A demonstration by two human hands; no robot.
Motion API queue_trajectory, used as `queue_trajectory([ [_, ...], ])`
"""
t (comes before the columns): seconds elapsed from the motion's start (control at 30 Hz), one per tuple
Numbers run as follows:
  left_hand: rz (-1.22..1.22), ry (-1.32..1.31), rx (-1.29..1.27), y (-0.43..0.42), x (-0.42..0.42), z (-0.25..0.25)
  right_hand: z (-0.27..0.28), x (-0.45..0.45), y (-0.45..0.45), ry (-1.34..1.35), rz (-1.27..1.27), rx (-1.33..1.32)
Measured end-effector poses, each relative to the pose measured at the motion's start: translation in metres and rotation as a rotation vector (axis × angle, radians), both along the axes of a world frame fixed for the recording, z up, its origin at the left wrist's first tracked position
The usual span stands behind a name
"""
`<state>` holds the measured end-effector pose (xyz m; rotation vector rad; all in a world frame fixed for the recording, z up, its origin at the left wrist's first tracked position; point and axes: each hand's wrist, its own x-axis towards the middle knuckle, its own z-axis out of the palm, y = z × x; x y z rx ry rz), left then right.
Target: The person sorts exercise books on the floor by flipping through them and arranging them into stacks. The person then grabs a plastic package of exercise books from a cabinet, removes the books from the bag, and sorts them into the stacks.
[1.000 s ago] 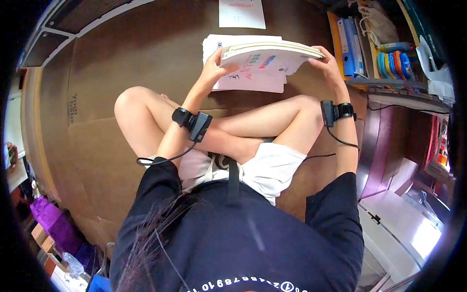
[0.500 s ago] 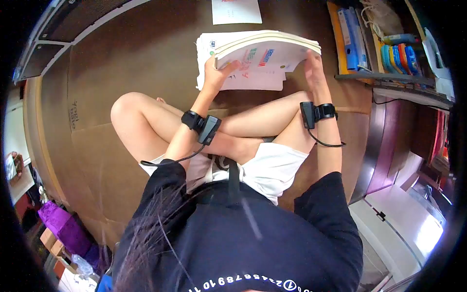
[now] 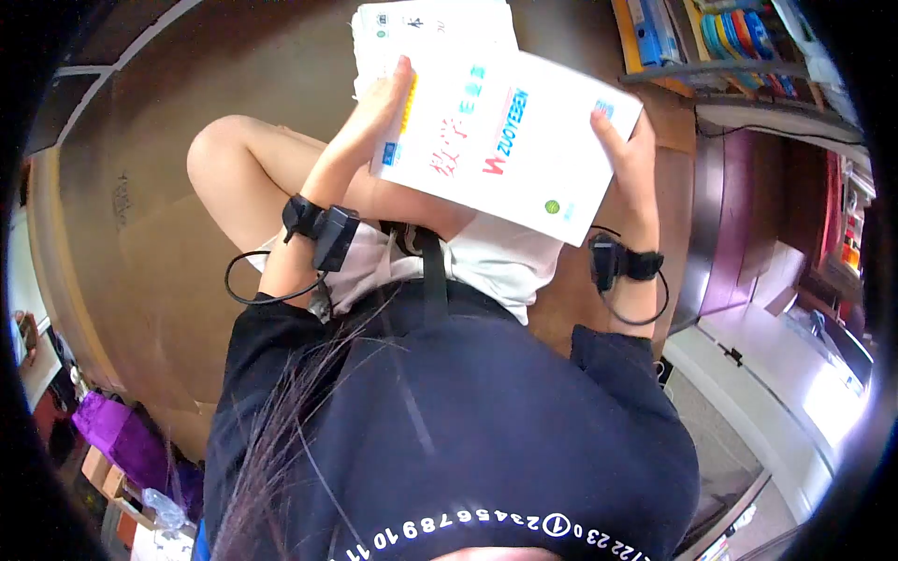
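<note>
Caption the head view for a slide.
Left hand and right hand grip a workbook by opposite sides, with white papers lying beyond it.

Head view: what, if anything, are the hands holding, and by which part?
At least one white notebook, printed side up: the left hand grips its left edge, the right hand its right edge near the far corner.

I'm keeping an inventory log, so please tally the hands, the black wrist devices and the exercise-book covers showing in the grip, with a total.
Hands, left hand and right hand: 2
Black wrist devices, left one and right one: 2
Cover of the ZUOYEBEN exercise book; any beneath is hidden: 1
Total: 5
</note>
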<state>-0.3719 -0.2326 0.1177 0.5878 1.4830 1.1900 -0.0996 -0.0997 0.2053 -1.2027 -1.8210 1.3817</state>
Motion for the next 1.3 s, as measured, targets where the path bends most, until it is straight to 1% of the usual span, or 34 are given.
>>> queue_trajectory([
  [0.03,-0.040,0.002,-0.050,-0.003,0.011,-0.003,-0.013,0.013,-0.009,-0.048,-0.026,0.029],
  [0.07,-0.095,0.015,-0.076,-0.005,0.018,-0.021,-0.033,0.030,-0.019,-0.101,-0.051,0.055],
  [0.1,-0.168,0.111,-0.068,-0.007,0.026,-0.035,-0.047,0.045,-0.029,-0.269,-0.034,0.164],
  [0.13,-0.238,0.208,-0.055,-0.007,0.032,-0.048,-0.051,0.052,-0.043,-0.359,-0.059,0.061],
  [0.17,-0.342,0.499,-0.104,-0.004,0.036,-0.063,-0.060,0.062,-0.052,-0.321,-0.080,0.078],
  [0.2,-0.397,0.712,-0.171,-0.002,0.039,-0.064,-0.071,0.071,-0.060,-0.282,-0.101,0.094],
  [0.23,-0.383,0.802,-0.144,-0.002,0.044,-0.051,-0.076,0.076,-0.064,-0.165,-0.136,-0.084],
  [0.27,-0.370,0.889,-0.116,-0.002,0.049,-0.039,-0.077,0.078,-0.066,-0.196,-0.155,-0.039],
  [0.3,-0.254,1.041,0.011,-0.005,0.057,-0.038,-0.073,0.073,-0.071,-0.229,-0.174,0.006],
  [0.33,-0.156,1.124,0.182,-0.007,0.064,-0.035,-0.071,0.071,-0.074,-0.259,-0.190,0.052],
  [0.37,-0.140,1.306,0.285,-0.007,0.070,-0.030,-0.081,0.073,-0.072,-0.281,-0.203,0.103],
  [0.4,-0.120,1.488,0.388,-0.008,0.080,-0.022,-0.078,0.070,-0.074,-0.315,-0.243,0.097],
  [0.47,-0.336,1.247,0.418,-0.020,0.109,-0.013,-0.067,0.056,-0.083,-0.381,-0.313,0.074],
  [0.5,-0.498,1.245,0.523,-0.031,0.119,-0.013,-0.067,0.051,-0.087,-0.334,-0.341,0.098],
  [0.53,-0.582,1.169,0.452,-0.041,0.138,-0.008,-0.066,0.048,-0.092,-0.344,-0.365,0.117],
  [0.6,-0.639,1.101,0.472,-0.054,0.161,0.002,-0.058,0.044,-0.100,-0.370,-0.413,0.164],
  [0.63,-0.612,1.078,0.464,-0.054,0.165,0.004,-0.051,0.041,-0.106,-0.310,-0.440,0.145],
  [0.73,-0.556,0.995,0.434,-0.051,0.174,0.009,-0.054,0.055,-0.119,-0.303,-0.438,0.147],
  [0.77,-0.549,0.964,0.419,-0.048,0.176,0.010,-0.050,0.057,-0.123,-0.199,-0.413,0.123],
  [0.87,-0.526,0.955,0.397,-0.042,0.182,0.019,-0.043,0.058,-0.133,-0.416,-0.256,0.270],
  [0.9,-0.512,0.948,0.391,-0.042,0.185,0.019,-0.031,0.049,-0.137,-0.514,-0.232,0.366],
  [1.0,-0.453,0.945,0.368,-0.043,0.192,0.015,-0.024,0.042,-0.144,-0.454,-0.139,0.366],
  [1.03,-0.428,0.948,0.360,-0.044,0.195,0.013,-0.026,0.042,-0.143,-0.318,-0.101,0.237],
  [1.13,-0.350,0.928,0.408,-0.043,0.195,0.003,-0.020,0.035,-0.145,-0.285,-0.080,0.249],
  [1.17,-0.349,0.826,0.399,-0.043,0.191,0.000,-0.021,0.037,-0.145,-0.325,-0.048,0.306],
  [1.23,-0.351,0.623,0.381,-0.043,0.173,0.000,-0.023,0.038,-0.144,-0.190,-0.203,0.177],
  [1.27,-0.383,0.569,0.228,-0.044,0.160,-0.001,-0.024,0.039,-0.142,-0.121,-0.282,0.113],
  [1.3,-0.478,0.429,0.099,-0.040,0.137,0.011,-0.034,0.046,-0.137,-0.099,-0.318,0.112],
])
